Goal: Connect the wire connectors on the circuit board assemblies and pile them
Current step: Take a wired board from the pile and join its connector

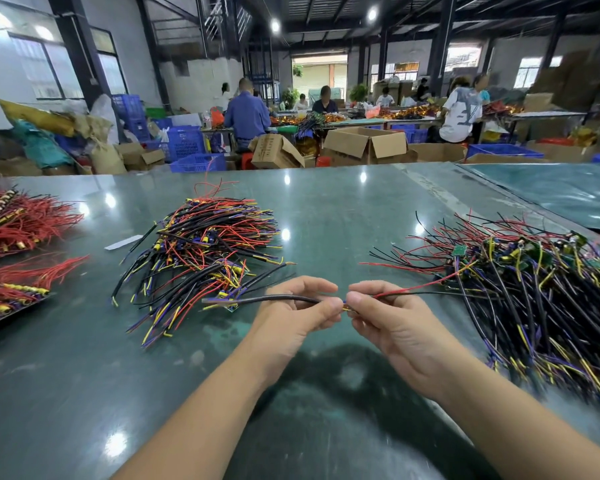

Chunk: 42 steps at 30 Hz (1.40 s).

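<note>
Head view: left hand pinching a black sleeved cable, right hand pinching red and black wires; fingertips meeting mid-table over the glossy green tabletop. Mixed-colour wire pile sitting left, circuit-board wire pile right, reaching the right edge. Open surface lying near and far.

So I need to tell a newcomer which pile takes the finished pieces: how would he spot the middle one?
On the green table, look ahead of the left hand. The middle pile mixes black, red, yellow and purple wires, unlike the all-red bundles further left.
</note>
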Available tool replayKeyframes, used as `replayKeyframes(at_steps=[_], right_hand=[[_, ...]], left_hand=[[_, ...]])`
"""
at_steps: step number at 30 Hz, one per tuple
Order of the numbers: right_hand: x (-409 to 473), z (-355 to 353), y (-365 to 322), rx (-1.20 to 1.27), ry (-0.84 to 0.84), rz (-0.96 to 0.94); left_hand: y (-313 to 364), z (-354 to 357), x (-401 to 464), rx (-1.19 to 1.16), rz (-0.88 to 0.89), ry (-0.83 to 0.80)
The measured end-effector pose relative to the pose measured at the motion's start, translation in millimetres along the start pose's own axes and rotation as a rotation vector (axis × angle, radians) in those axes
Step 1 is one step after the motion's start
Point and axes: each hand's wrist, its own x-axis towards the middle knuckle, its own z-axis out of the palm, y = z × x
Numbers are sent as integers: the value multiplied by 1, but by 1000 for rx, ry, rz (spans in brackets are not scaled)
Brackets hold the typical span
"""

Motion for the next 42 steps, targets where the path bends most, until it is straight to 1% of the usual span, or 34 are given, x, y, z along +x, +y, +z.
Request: replayKeyframes(at_steps=[4, 6, 8, 11, 14, 20, 28, 32, 39, 42], right_hand=[[3, 0, -2, 42, 96, -45], [6, -3, -4, 71, 181, -35], [7, -7, -6, 40, 225, -6], [6, -8, -5, -21, 162, 35], [4, -6, -4, 3, 103, 44], [6, -11, -17, 138, 76, 70], [-2, -14, -30, 361, 17, 155], [3, -14, -29, 389, 46, 131], [5, -13, -29, 299, 83, 97], [6, -10, -26, 339, 100, 117]], left_hand=[[4, 0, 1, -85, -26, 11], [7, 0, 3, -145, -43, 53], [8, 0, 4, -174, -59, 79], [8, 2, 4, -200, -89, 73], [10, 4, 2, -219, -110, 49], [14, -5, 6, -223, -195, 20], [9, -6, 5, -121, -178, 43], [8, -9, 8, -125, -150, 118], [5, -9, 11, -153, -171, 179], [2, -8, 12, -145, -163, 220]])
